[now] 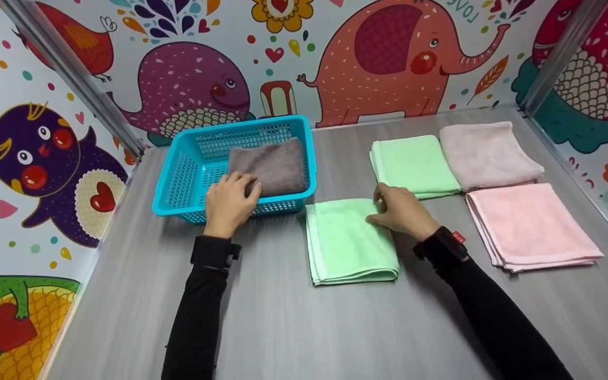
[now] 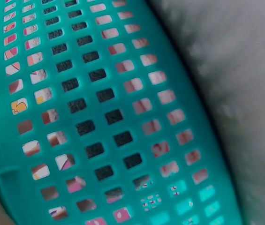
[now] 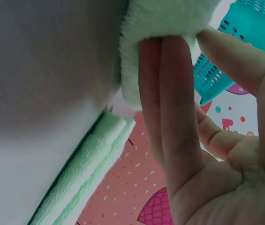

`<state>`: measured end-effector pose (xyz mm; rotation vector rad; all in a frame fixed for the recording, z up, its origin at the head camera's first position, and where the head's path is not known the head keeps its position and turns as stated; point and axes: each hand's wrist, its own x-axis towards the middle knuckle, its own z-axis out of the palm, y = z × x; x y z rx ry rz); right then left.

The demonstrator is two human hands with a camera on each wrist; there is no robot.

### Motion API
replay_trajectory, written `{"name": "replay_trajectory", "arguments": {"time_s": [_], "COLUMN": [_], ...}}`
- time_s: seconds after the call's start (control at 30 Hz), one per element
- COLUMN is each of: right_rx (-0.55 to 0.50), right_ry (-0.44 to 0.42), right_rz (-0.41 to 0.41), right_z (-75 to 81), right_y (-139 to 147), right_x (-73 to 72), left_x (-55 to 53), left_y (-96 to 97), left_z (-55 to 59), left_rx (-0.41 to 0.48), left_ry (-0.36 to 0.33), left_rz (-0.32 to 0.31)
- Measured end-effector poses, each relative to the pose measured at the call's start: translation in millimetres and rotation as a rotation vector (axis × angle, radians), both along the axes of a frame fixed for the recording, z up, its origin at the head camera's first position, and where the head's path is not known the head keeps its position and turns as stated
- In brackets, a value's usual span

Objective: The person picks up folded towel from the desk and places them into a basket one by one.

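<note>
My left hand (image 1: pixel 231 205) reaches over the front rim of a turquoise plastic basket (image 1: pixel 177 202), its fingers loosely bent beside a folded grey-brown towel (image 1: pixel 277 166) inside. A blurred bit of that hand shows at the lower left of the left wrist view, where the basket's slotted wall (image 2: pixel 109 105) fills most of the frame. With my right hand (image 1: pixel 405 214) I pinch the right edge of a folded light green towel (image 1: pixel 349 243). In the right wrist view, fingers (image 3: pixel 177 108) go under the towel's edge (image 3: pixel 170 18) and the thumb is on its other side.
Behind and right of my right hand lie a second folded green towel (image 1: pixel 415 164), a pale mauve towel (image 1: pixel 488 153) and a pink towel (image 1: pixel 536 224). Cartoon-printed walls (image 1: pixel 293 63) border the grey table (image 1: pixel 277 322) at the back and sides.
</note>
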<state>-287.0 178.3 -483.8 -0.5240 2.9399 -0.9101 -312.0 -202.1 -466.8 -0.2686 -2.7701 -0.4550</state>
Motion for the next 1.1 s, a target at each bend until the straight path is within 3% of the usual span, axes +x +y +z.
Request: {"name": "replay_trajectory", "arguments": {"time_s": [0.1,0.2,0.23,0.3,0.4,0.47,0.63,0.77,0.83,0.97,1.1], "right_rx": [0.039,0.115,0.142,0.184,0.217,0.220,0.213,0.206,0.202,0.185,0.157], "right_ry": [-0.039,-0.101,-0.125,-0.160,-0.179,-0.176,-0.171,-0.170,-0.166,-0.151,-0.137], "right_rz": [-0.009,-0.012,-0.008,0.007,0.032,0.046,0.053,0.055,0.055,0.064,0.121], "right_z": [1.7,2.1,1.9,0.4,-1.3,-2.9,-4.4,-5.1,-5.3,-7.2,-9.8], "right_y": [4.1,7.8,8.6,9.8,10.4,10.8,10.7,9.1,8.0,6.7,6.2], "right_x": [-0.1,0.5,0.6,0.4,0.2,-0.1,0.2,0.6,0.9,0.5,-0.6], "left_x": [0.6,4.8,8.1,16.6,30.4,38.0,47.2,52.0,54.2,54.9,52.7], "left_y": [2.9,13.6,19.3,33.0,52.3,62.4,83.8,102.1,109.7,119.0,121.0], "left_z": [0.8,4.9,7.1,11.6,18.1,20.7,9.9,-7.4,-14.1,-22.9,-28.5], "left_rx": [0.036,0.048,0.044,0.014,-0.037,-0.074,-0.153,-0.269,-0.290,-0.209,-0.130], "left_ry": [0.151,0.320,0.333,0.275,0.067,-0.098,-0.351,-0.423,-0.422,-0.417,-0.436], "left_rz": [-0.058,-0.194,-0.241,-0.307,-0.338,-0.330,-0.293,-0.263,-0.275,-0.311,-0.332]}}
